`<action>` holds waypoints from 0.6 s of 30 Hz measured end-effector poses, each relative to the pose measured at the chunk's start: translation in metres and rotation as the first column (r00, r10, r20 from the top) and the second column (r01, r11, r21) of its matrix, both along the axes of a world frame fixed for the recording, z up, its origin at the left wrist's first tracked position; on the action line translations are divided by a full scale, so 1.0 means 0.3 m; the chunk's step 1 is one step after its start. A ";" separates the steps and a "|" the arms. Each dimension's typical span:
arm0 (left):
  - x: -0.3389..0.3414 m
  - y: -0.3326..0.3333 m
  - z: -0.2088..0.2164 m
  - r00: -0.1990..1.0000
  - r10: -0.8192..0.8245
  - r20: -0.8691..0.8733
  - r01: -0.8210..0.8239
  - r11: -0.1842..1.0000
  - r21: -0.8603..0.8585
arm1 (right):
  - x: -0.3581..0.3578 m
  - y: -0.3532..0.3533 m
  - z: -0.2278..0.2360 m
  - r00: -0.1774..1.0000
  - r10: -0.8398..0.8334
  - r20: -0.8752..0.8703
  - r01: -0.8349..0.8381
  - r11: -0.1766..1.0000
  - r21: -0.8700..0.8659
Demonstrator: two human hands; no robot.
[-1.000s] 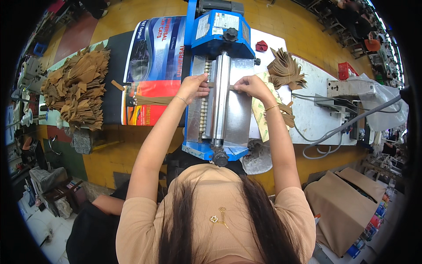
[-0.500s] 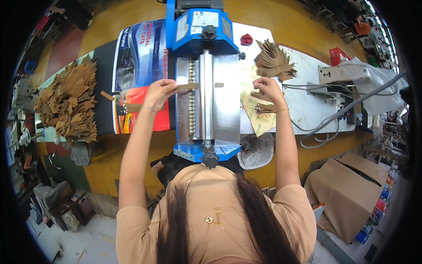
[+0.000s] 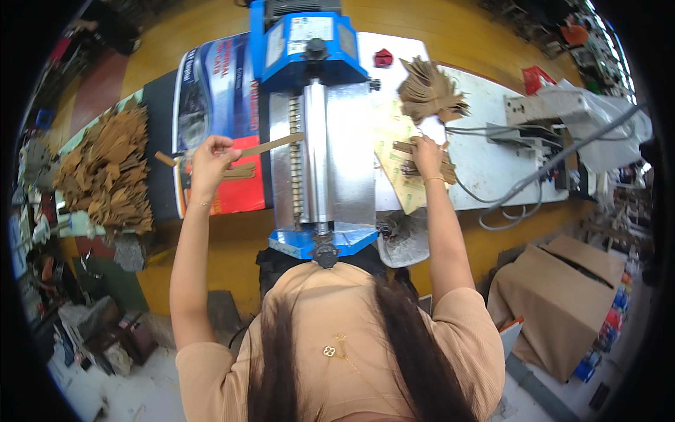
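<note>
My left hand [image 3: 213, 165] pinches one end of a long brown strip [image 3: 271, 145], which looks like leather. The strip's other end reaches to the left side of the steel roller [image 3: 318, 155] on a blue-framed machine [image 3: 295, 245]. Below that hand, a small bundle of brown strips [image 3: 239, 171] lies on a red and blue printed sheet [image 3: 246, 193]. My right hand [image 3: 427, 159] is closed at the end of brown strips [image 3: 402, 147] lying on a yellowish patterned paper [image 3: 396, 179]; its fingertips are partly hidden among them.
A large heap of brown pieces [image 3: 105, 169] covers the table's left end. Beyond my right hand stands a fanned bundle of brown strips [image 3: 430, 91], with a small red object [image 3: 383, 58] nearby. Grey cables [image 3: 534, 169] cross the right side beside a white machine [image 3: 541, 107].
My left hand has moved left, drawing the strip back out of the roller. My right hand has come down onto the strips on the patterned paper. The view has shifted slightly.
</note>
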State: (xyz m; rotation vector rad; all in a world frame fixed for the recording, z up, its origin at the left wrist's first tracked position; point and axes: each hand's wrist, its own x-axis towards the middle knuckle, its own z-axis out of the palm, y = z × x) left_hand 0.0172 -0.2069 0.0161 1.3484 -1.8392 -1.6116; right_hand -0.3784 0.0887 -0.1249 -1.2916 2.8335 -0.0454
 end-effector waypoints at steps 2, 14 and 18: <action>0.025 0.000 0.044 0.998 0.041 0.051 -0.037 0.997 -0.069 | 0.001 -0.009 -0.005 1.000 0.023 0.006 -0.023 1.000 0.001; 0.146 -0.027 0.058 0.993 0.119 -0.010 -0.119 0.981 -0.151 | -0.003 -0.010 0.059 0.995 -0.004 0.098 0.008 0.999 -0.048; 0.243 -0.076 -0.032 0.967 0.228 -0.113 -0.227 0.974 0.014 | -0.010 0.008 0.108 0.994 -0.050 0.100 0.071 0.974 -0.217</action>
